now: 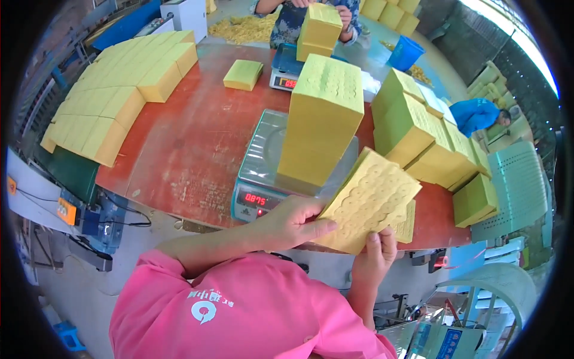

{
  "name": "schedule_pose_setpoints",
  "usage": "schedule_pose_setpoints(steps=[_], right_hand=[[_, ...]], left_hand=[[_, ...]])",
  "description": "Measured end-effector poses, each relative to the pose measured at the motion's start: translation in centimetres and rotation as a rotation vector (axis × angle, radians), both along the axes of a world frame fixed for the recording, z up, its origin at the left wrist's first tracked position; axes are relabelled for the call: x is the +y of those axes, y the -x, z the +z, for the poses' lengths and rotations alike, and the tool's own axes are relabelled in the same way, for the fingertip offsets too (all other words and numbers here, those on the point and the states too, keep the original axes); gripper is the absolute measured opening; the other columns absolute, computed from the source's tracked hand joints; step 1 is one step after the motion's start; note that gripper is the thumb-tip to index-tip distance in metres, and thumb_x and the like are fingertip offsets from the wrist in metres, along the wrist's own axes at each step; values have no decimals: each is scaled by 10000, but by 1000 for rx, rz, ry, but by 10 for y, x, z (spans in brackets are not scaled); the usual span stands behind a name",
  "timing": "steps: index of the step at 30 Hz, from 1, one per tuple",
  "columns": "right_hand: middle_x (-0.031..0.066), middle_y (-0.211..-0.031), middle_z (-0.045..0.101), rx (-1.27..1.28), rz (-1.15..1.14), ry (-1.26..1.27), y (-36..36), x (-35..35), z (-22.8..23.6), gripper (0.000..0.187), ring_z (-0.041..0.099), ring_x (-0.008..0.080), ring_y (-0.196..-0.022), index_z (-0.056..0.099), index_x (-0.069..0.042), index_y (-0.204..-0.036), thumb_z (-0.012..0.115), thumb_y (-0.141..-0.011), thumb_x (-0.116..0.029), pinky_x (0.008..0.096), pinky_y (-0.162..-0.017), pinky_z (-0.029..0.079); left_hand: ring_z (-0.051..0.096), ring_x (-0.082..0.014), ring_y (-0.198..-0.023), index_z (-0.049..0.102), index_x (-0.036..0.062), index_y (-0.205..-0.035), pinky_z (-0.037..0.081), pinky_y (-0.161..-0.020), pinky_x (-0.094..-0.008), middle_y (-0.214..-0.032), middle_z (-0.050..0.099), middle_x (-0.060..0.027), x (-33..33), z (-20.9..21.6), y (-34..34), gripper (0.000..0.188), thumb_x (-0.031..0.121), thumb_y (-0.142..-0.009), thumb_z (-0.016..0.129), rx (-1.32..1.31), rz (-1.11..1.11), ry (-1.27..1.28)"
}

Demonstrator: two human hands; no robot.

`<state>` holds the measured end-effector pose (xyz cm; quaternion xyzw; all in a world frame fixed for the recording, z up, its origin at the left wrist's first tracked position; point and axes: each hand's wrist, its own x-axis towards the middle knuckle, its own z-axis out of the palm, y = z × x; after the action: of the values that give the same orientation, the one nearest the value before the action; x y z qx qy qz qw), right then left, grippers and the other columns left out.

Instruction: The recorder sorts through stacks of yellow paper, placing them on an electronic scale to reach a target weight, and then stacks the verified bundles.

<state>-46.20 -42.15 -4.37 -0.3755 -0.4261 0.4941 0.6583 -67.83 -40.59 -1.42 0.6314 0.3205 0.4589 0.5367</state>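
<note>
A thin sheaf of yellow paper sheets with rows of scalloped cut marks is held tilted in front of me. My left hand grips its left corner, thumb on top and fingers underneath. My right hand pinches its near edge. Just beyond the sheaf, a tall block of the same yellow paper stands on the steel pan of a digital scale with a lit red display. A small yellow paper pile lies on the table, partly hidden behind the sheaf.
Yellow paper blocks stand in rows on the red table at left; more blocks stand at right, beside a pale green plastic chair. A small stack lies near a second scale, where a co-worker's hands hold a block.
</note>
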Motion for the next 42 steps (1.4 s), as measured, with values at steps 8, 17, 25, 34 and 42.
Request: schedule_pose_setpoints(steps=[8, 17, 25, 34, 42], right_hand=[[180, -1184, 570, -1129, -549, -895, 20, 3, 89, 288, 529, 367, -1176, 575, 24, -1129, 621, -864, -79, 497, -986, 433], [227, -1357, 485, -1452, 89, -902, 66, 34, 127, 495, 448, 418, -1288, 524, 17, -1259, 659, -792, -74, 510, -1042, 376], [159, -1104, 609, -578, 50, -313, 97, 77, 124, 586, 617, 193, -960, 347, 53, -1413, 583, -895, -87, 291, -777, 501], [57, -819, 626, -384, 329, -262, 95, 221, 171, 432, 583, 114, -682, 538, 52, -1259, 618, -869, -115, 230, -574, 445], [93, -871, 649, -413, 560, -77, 80, 254, 162, 344, 654, 146, -643, 580, 27, -1186, 627, -872, -105, 225, -524, 483]], left_hand=[[667, -337, -778, 597, 61, -1227, 513, -693, -399, -875, 652, -216, 18, 0, 36, 315, 124, -921, 560, 534, 39, -249], [646, -369, -706, 610, 29, -1004, 481, -650, -475, -757, 646, -196, 24, 1, 66, 200, 182, -900, 534, 583, 144, -219], [612, -85, -918, 573, 3, -1203, 498, -823, -272, -1030, 653, -23, 62, 67, 98, 337, 235, -959, 558, -124, 315, -61], [663, -216, -939, 546, -4, -1212, 552, -825, -394, -1088, 657, -110, 157, 135, 97, 370, 201, -914, 623, -333, 175, 62], [647, -175, -951, 581, 69, -1160, 535, -758, -351, -1075, 663, -53, 187, 98, 111, 315, 256, -912, 635, -66, 353, 334]])
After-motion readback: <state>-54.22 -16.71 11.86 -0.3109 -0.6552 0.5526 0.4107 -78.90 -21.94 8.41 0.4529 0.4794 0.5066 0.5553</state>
